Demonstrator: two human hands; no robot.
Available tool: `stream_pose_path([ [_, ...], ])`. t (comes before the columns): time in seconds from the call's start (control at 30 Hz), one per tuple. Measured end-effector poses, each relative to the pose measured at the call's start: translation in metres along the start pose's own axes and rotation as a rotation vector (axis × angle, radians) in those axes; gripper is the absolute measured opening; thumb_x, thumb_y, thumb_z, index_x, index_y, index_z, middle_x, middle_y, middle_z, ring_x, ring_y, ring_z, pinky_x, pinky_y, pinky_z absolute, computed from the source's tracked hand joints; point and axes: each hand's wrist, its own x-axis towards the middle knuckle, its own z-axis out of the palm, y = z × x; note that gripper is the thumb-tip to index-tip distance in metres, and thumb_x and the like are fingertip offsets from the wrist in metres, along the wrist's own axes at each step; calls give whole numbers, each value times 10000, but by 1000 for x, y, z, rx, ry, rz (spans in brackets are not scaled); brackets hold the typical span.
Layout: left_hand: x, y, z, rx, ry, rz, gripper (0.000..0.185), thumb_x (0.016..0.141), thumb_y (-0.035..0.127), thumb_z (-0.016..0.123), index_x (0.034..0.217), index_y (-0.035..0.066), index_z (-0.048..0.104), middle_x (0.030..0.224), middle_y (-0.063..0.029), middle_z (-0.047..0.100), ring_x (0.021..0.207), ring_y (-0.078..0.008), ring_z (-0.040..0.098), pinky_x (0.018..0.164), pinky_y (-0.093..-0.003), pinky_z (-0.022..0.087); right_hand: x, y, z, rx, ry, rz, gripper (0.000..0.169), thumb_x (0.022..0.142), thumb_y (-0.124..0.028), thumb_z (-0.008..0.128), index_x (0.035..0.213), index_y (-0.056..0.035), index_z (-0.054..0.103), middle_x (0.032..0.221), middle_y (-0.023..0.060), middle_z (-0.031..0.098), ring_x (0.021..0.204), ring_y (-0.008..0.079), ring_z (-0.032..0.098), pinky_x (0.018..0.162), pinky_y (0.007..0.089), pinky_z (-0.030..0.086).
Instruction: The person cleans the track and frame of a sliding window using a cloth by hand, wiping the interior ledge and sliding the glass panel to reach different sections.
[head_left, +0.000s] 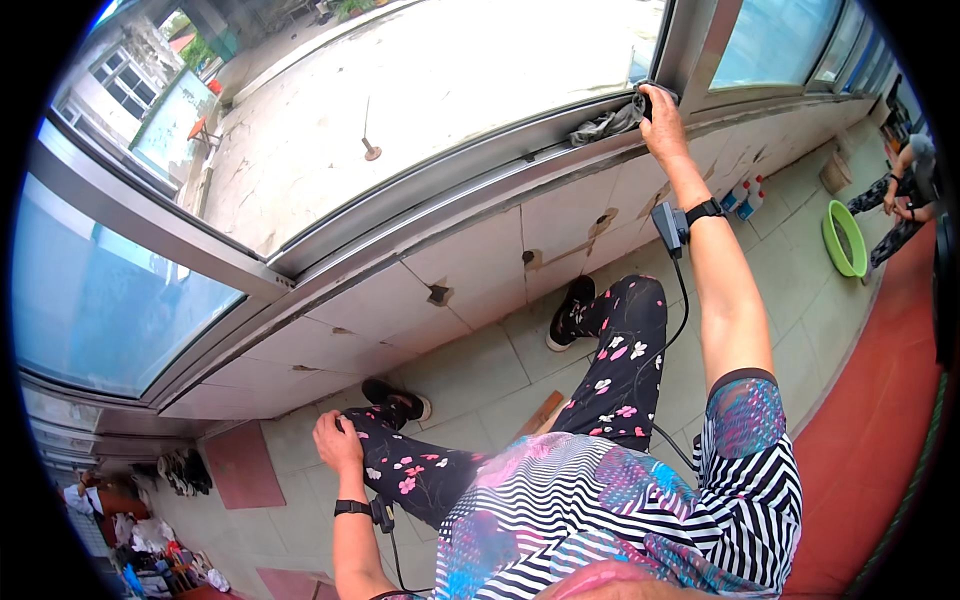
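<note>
At the right corner of a metal window frame, my right hand (664, 124) grips a dark grey cloth (616, 124). Part of the cloth trails left along the lower window rail (465, 180). My left hand (337, 444) rests on the knee of my floral trousers, its fingers curled over it, with no object visible in it. Each wrist wears a black strap with a small device and a cable. The glass pane (420, 90) before me looks out on a pale concrete yard.
Below the window runs a tiled wall (465, 270) with several chipped holes. To the right on the floor stand bottles (744, 201), a woven basket (835, 172) and a green basin (844, 238), beside another person (904, 187). A wooden piece (541, 412) shows beneath me. Clutter (161, 551) lies lower left.
</note>
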Motion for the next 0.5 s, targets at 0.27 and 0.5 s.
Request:
stream_pose_path([
  [0.27,0,-3,2,-36,15,-1,197,885,205,596,1033,103,676,1129,-59,665,1126,-302,582,967,-427,482,-22,7,17,-341,-180,96,347,943,-353,570,1161,-114,695,1201,104,684,1168,318,612,1070,556,386],
  [0.5,1,-18,13,-58,40,36,187,882,225,607,1030,133,677,1126,-40,670,1105,-296,589,940,-429,489,-23,-31,13,-353,-269,30,392,952,-443,558,1057,-116,746,1041,87,716,1065,282,652,1096,571,325],
])
